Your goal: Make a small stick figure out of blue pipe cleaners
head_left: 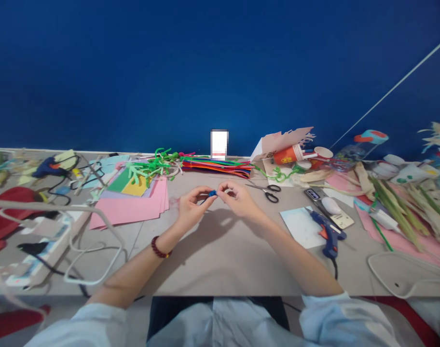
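Note:
Over the middle of the table, my left hand (193, 206) pinches a small dark-blue piece (213, 193), which looks like a coiled pipe cleaner with a short tail under the thumb. My right hand (235, 198) meets it from the other side, thumb and forefinger closed at its right end. Both hands are raised a little, casting a shadow on the tabletop. Just behind them lies a bundle of coloured pipe cleaners (216, 166). Black-handled scissors (271, 193) rest to the right of my right hand.
On the right lie a blue glue gun (328, 233), a white-blue sheet (295, 226), a phone (330, 208) and dried husks (401, 207). Pink paper (129, 209), green pipe-cleaner pieces (147, 169) and a power strip (48, 250) with cables are left. Paper cups (288, 154) lie behind.

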Tool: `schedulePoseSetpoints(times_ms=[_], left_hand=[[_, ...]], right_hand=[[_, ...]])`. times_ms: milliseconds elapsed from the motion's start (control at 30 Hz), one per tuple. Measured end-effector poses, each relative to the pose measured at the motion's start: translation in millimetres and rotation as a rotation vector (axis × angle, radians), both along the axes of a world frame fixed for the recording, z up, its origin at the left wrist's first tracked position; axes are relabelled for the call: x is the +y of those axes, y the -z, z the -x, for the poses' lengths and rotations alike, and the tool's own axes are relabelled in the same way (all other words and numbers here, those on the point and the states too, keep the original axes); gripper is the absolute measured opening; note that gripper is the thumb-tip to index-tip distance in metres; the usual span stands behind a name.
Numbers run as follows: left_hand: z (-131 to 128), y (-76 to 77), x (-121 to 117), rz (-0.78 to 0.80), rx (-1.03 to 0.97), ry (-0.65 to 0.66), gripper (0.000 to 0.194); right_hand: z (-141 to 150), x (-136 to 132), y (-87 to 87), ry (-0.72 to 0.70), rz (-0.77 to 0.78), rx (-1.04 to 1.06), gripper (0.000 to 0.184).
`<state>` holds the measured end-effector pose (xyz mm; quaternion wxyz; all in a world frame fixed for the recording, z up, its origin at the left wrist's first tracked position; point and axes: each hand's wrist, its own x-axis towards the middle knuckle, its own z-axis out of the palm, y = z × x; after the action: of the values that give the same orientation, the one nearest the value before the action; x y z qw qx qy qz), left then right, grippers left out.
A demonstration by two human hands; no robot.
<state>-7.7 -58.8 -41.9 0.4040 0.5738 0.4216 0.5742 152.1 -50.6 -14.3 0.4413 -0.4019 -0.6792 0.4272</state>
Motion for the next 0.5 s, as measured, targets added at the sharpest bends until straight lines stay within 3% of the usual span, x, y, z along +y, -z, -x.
schedulePoseSetpoints(times_ms=[133,233,300,367,500], left_hand=[[-1.3,3.3,1.7,0.082,-0.102,-0.008,0.027],[-0.8,1.5,1.0,0.014,-0.058,-0.034,0.025],[0.2,0.1,0.5,-0.058,0.036,-0.048,0.02],[1.2,-0.6,0.3,-0.113,0.116,-0.061,0.017],[1.2,0.3,0.6,-0.113,0.12,-0.065,0.017]], right_hand=[[12.9,3.1,22.1,0.008,0.12,0.263,0.023],[12.9,5.3,26.6,0.031,0.132,0.261,0.022],[6.5,6.7,21.9,0.051,0.041,0.127,0.016],[-2.0,7.9,14.2,0.06,-0.152,-0.084,0.009],[-10.5,7.5,4.7,0.06,-0.403,-0.319,0.01]])
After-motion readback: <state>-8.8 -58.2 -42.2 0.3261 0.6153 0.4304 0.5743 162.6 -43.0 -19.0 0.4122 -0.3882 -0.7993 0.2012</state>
